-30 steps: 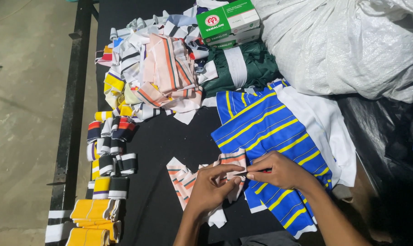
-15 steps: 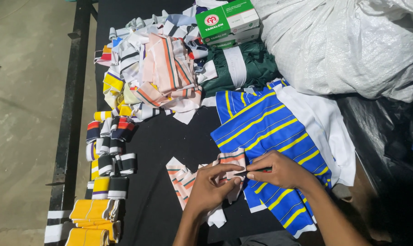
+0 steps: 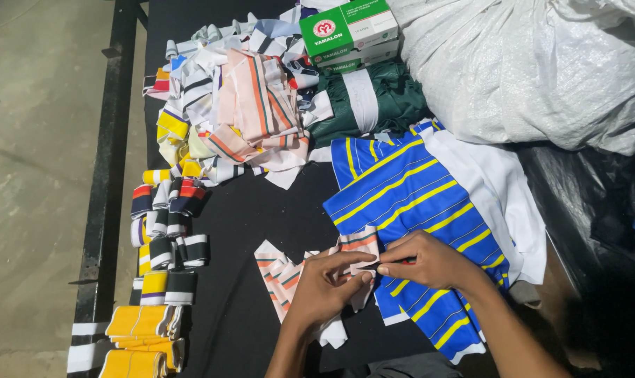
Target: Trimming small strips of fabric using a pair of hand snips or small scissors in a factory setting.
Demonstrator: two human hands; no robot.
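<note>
Pinched between the fingertips of both hands, a small peach-and-white striped knit fabric piece (image 3: 359, 246) sits low in the head view, near the middle of the table: the left hand (image 3: 324, 287) closes on it from below and presses it flat, while the right hand (image 3: 429, 260) nips its right edge, so the piece is stretched taut between them, probably to keep the edge straight. More strips of the same peach-striped cloth (image 3: 279, 273) lie fanned out just beside the left hand, within easy reach. Under the right hand spreads a blue fabric panel with yellow stripes (image 3: 401, 192), lying partly on a white cloth (image 3: 503, 189). Farther up, a loose heap of mixed striped collar pieces (image 3: 233, 112) touches a folded dark green garment with a white band (image 3: 373, 101), and a green and white cardboard box (image 3: 349, 28) stands above it. Folded rib strips in yellow, black and white (image 3: 160, 280) run in a sorted column along the left edge. Everything rests on a black table (image 3: 254, 210) with a dark metal frame; a large white woven sack (image 3: 527, 63) fills the upper right, black plastic sheeting (image 3: 597, 231) lies below it, and a bare concrete floor (image 3: 30, 175) shows at left.
</note>
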